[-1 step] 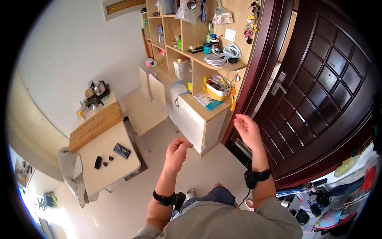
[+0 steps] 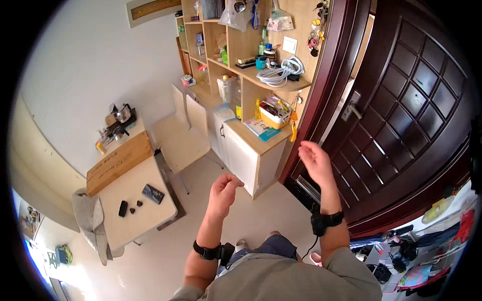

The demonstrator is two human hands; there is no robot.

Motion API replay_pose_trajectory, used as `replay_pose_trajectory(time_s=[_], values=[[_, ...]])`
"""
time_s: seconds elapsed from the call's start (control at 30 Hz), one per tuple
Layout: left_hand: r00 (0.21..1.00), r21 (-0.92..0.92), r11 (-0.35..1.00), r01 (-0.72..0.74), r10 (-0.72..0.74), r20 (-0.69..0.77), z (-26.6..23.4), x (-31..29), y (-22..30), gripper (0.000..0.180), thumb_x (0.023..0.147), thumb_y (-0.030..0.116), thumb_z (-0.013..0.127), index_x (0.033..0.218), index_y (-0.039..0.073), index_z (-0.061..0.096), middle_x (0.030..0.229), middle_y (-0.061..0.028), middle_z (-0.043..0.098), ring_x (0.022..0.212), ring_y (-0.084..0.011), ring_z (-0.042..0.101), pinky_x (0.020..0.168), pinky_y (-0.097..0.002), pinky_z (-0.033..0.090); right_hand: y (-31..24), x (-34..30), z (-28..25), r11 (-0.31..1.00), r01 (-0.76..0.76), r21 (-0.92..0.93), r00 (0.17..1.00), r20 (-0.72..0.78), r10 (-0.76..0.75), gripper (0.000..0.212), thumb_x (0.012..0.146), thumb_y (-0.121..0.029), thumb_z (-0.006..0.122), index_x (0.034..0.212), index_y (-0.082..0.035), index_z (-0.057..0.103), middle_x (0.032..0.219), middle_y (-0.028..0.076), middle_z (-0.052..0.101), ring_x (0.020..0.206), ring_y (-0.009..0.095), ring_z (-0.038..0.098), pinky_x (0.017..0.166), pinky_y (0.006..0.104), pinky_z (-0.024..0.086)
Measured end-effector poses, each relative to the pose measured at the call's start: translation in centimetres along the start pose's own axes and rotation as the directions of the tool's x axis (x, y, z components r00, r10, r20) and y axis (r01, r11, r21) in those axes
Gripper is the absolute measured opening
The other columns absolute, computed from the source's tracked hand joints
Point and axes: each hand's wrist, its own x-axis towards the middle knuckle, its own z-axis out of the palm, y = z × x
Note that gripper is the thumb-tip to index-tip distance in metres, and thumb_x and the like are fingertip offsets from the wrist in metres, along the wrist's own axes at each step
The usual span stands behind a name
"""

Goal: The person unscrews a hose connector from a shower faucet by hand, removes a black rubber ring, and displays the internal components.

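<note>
My left hand (image 2: 224, 192) hovers in mid-air before the white cabinet door (image 2: 242, 156). Its fingers are curled in with thumb and forefinger close together, and I see nothing in them. Further right, my right hand (image 2: 316, 161) is raised in front of the dark red door frame (image 2: 321, 100), fingers loosely bent and apart, holding nothing. Each forearm wears a black strap with a small black device: the left strap (image 2: 207, 251) and the right strap (image 2: 329, 220). Neither hand touches anything.
A wooden shelf unit (image 2: 236, 50) holds a coiled white cable (image 2: 281, 74) and a box of odds and ends (image 2: 277, 118). The dark panelled door (image 2: 401, 95) is at right. At left stand chairs (image 2: 182, 145) and a table (image 2: 135, 226) with a carton (image 2: 119, 163) and dark phone (image 2: 153, 193).
The whole room has shifted very slightly in view. My right hand has moved a touch to the right; my left hand stays nearly still.
</note>
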Motion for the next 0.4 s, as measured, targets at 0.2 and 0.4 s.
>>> replay_pose_trajectory(time_s=[0.2, 0.4], values=[[0.992, -0.014, 1.0, -0.004, 0.003, -0.124, -0.8, 8.1, -1.0, 0.011, 0.085, 0.013, 0.054, 0.084, 0.004, 0.061, 0.068, 0.0033, 0.057, 0.046, 0.0002, 0.032, 0.041, -0.0176, 0.025, 4.6, 15.2, -1.8, 1.0, -0.015, 0.018, 0.999, -0.048, 0.016, 0.032, 0.092, -0.014, 0.054, 0.119, 0.003, 0.05, 0.109, 0.012, 0.061, 0.097, 0.014, 0.058, 0.08, 0.0259, 0.047], [0.965, 0.007, 1.0, 0.025, -0.022, -0.261, -3.7, 15.6, -1.7, 0.013, 0.086, 0.015, 0.054, 0.091, 0.004, 0.059, 0.072, 0.0007, 0.062, 0.045, -0.0011, 0.036, 0.038, -0.0189, 0.027, 9.9, 34.7, -0.8, 0.966, -0.072, 0.246, 0.996, -0.03, 0.081, 0.038, 0.093, -0.026, 0.047, 0.122, -0.002, 0.051, 0.117, 0.011, 0.056, 0.108, 0.019, 0.054, 0.09, 0.0326, 0.045]])
